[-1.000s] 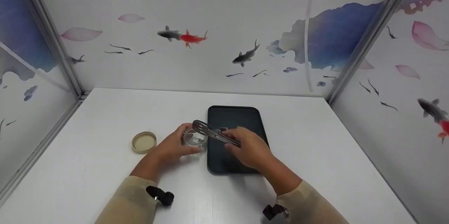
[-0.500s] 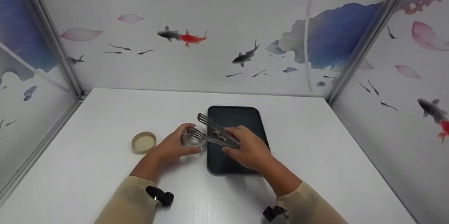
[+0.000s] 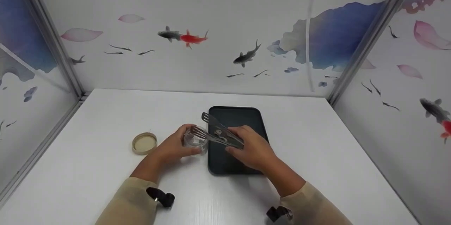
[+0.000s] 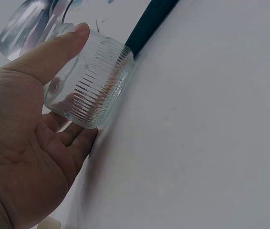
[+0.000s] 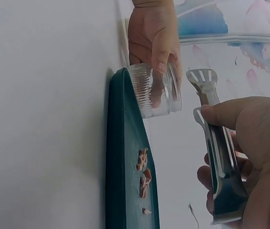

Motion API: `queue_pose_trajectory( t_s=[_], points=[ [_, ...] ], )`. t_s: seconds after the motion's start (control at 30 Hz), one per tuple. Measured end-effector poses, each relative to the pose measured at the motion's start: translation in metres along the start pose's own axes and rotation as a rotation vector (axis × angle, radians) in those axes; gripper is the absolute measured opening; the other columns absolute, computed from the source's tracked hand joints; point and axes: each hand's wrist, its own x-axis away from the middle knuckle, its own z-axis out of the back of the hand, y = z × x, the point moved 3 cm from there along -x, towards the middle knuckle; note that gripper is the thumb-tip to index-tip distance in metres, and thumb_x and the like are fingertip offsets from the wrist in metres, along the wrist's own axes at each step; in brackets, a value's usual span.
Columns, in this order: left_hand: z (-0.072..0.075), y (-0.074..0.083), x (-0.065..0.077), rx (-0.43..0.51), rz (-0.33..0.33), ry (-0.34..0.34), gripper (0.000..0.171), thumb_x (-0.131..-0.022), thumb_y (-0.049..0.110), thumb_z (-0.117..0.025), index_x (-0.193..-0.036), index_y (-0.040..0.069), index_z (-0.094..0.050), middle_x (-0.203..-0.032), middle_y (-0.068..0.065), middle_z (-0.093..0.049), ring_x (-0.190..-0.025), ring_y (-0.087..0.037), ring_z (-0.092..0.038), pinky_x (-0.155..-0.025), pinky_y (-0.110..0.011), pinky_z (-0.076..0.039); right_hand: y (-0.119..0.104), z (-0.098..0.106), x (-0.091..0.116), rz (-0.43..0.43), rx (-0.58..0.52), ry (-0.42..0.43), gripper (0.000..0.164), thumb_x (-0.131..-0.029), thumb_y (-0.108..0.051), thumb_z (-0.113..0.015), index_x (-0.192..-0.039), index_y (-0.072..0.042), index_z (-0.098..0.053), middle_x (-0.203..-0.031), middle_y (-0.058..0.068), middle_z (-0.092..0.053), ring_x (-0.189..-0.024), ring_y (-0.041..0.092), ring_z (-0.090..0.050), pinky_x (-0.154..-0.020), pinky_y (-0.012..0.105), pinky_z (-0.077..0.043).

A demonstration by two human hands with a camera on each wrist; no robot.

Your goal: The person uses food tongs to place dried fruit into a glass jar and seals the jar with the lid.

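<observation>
A clear glass jar (image 3: 197,143) with ribbed sides stands upright and uncovered beside the tray. My left hand (image 3: 172,145) holds it, thumb on one side and fingers on the other. Reddish-brown shows through its ribs in the left wrist view; I cannot tell if that is contents or fingers. In my right hand (image 3: 252,149) are metal tongs (image 3: 230,139), their slotted ends spread apart with nothing visible between them. One end hangs over the jar's mouth, the other above the tray's edge. Crumpled brownish pieces (image 5: 145,183) lie on the dark green tray (image 3: 239,116).
A round beige lid (image 3: 144,143) lies on the white table (image 3: 169,108), left of my left hand. Printed panels (image 3: 211,10) with fish and petals enclose the back and both sides.
The ends of the tongs were together over the jar and have spread apart. The tongs have also shifted slightly right. My left hand and the jar have stayed in place.
</observation>
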Motion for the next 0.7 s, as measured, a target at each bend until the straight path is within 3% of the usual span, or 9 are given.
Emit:
queue_pose_trajectory(
  t_s=[0.43,0.7],
  points=[
    [0.001,0.001,0.0,0.012,-0.044,0.009,0.095,-0.081,0.048,-0.093,-0.159,0.032,-0.042,-0.153,-0.002,-0.059,-0.143,-0.029,-0.055,-0.121,-0.057,-0.039,0.028,0.017,0.003,-0.063,0.03,0.038,0.064,-0.096,-0.043,-0.081,-0.155,-0.033,-0.057,-0.133,-0.006,-0.064,-0.105,0.019,-0.062,-0.089,0.039,-0.051],
    [0.0,0.0,0.0,0.019,-0.03,-0.003,0.095,-0.083,0.05,-0.092,-0.161,0.031,-0.04,-0.157,-0.002,-0.057,-0.147,-0.028,-0.052,-0.122,-0.057,-0.039,0.047,0.026,0.005,-0.099,0.055,0.032,0.067,-0.096,-0.041,-0.081,-0.157,-0.029,-0.055,-0.147,-0.001,-0.061,-0.126,0.019,-0.062,-0.106,0.047,-0.052]
  ],
)
